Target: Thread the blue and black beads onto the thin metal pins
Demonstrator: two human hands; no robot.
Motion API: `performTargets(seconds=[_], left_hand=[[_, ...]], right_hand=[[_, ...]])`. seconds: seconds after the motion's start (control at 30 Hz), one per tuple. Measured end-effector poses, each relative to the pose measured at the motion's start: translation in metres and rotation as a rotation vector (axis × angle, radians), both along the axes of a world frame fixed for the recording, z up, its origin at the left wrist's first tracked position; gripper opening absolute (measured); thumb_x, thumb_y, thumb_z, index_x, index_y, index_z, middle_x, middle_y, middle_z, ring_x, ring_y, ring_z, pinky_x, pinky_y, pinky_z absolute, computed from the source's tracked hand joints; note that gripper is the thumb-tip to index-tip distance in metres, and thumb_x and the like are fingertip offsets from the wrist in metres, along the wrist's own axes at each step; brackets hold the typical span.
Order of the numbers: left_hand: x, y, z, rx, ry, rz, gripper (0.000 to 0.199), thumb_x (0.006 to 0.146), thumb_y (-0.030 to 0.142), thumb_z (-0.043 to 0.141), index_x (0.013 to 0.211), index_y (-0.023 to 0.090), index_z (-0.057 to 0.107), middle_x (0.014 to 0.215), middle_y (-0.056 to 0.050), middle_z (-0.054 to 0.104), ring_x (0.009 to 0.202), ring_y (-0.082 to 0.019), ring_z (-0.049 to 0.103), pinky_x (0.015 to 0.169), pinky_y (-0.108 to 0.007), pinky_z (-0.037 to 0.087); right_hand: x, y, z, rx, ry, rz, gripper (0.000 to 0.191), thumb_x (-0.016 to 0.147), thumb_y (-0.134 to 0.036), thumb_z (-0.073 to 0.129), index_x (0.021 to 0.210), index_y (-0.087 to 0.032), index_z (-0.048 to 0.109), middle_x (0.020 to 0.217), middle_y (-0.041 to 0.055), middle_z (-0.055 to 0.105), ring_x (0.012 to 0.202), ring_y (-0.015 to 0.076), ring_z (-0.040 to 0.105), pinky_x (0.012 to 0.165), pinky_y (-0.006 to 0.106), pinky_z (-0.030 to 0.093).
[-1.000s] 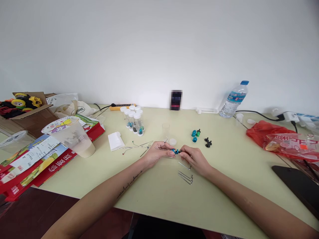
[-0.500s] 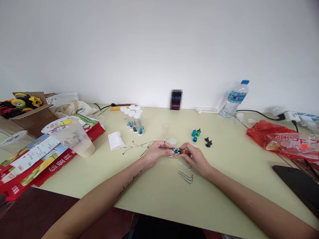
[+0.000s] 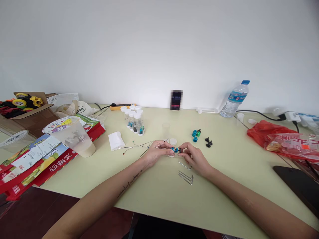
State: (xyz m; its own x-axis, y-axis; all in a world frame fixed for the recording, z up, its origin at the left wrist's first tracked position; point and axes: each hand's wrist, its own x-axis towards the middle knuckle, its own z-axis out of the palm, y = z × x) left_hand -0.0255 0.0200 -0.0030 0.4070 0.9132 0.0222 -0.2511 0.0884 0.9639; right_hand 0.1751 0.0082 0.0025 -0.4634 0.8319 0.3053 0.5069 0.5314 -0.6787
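Directly between both grips [image 3: 156,152] [image 3: 196,160], blue piece [image 3: 175,150].

A plain white wall [image 3: 99,49] fills the upper half of the view, brightest in a soft patch in the middle, just above the back of the worktop [image 3: 154,186], and greyer toward the top and sides. The worktop is pale yellow-green and smooth, its far side close to the wall. A thin dark line runs slantwise across its right part. Below the near edge, at lower left, lies a dark red-brown floor [image 3: 50,202]. The light is diffuse, with faint shadows.
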Motion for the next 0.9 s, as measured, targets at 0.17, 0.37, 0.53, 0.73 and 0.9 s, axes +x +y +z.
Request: performTargets(seconds=[0.17, 0.37, 0.53, 0.73, 0.9], left_hand=[[0.0003, -0.0007, 0.0002, 0.001, 0.006, -0.012, 0.032, 0.057, 0.027, 0.079, 0.081, 0.012, 0.067, 0.08, -0.008, 0.068, 0.071, -0.019, 0.065, 0.079, -0.038, 0.048], [0.0002, 0.0001, 0.0003, -0.006, 0.014, 0.001, 0.031, 0.058, 0.027, 0.078, 0.082, 0.012, 0.066, 0.083, -0.009, 0.068, 0.072, -0.019, 0.065, 0.08, -0.038, 0.048], [-0.0003, 0.0003, -0.0011, 0.003, -0.001, -0.024, 0.03, 0.059, 0.026, 0.078, 0.082, 0.012, 0.066, 0.083, -0.008, 0.068, 0.073, -0.019, 0.065, 0.079, -0.039, 0.048], [-0.0006, 0.001, -0.0025, 0.009, 0.002, -0.019, 0.028, 0.06, 0.025, 0.077, 0.083, 0.012, 0.066, 0.083, -0.009, 0.068, 0.073, -0.019, 0.065, 0.08, -0.038, 0.047], [-0.0006, 0.0012, -0.0027, 0.022, 0.002, -0.021, 0.027, 0.061, 0.025, 0.076, 0.082, 0.011, 0.066, 0.082, -0.009, 0.068, 0.073, -0.019, 0.065, 0.081, -0.039, 0.047]], right_hand=[[0.0007, 0.0006, 0.0003, -0.001, -0.04, 0.002, 0.03, 0.093, -0.043, 0.035, 0.075, -0.022, 0.046, 0.054, -0.0037, 0.05, 0.045, 0.0118, 0.044, 0.048, 0.024, 0.035], [0.0005, 0.002, -0.0022, 0.045, -0.005, -0.029, 0.02, 0.09, -0.042, 0.044, 0.09, -0.023, 0.046, 0.064, -0.0026, 0.056, 0.045, 0.0111, 0.043, 0.048, 0.024, 0.036], [0.0014, 0.0015, -0.0016, 0.027, -0.046, 0.0, 0.027, 0.093, -0.041, 0.037, 0.075, -0.022, 0.046, 0.054, -0.0037, 0.05, 0.045, 0.0112, 0.043, 0.049, 0.024, 0.035], [0.0006, 0.0009, -0.001, 0.038, -0.027, -0.028, 0.019, 0.09, -0.04, 0.043, 0.085, -0.022, 0.046, 0.054, -0.0051, 0.05, 0.046, 0.0114, 0.042, 0.049, 0.024, 0.034], [0.0003, 0.0012, -0.0009, 0.051, -0.043, -0.025, 0.022, 0.091, -0.041, 0.04, 0.082, -0.022, 0.047, 0.053, -0.005, 0.049, 0.045, 0.0118, 0.043, 0.047, 0.023, 0.033]])
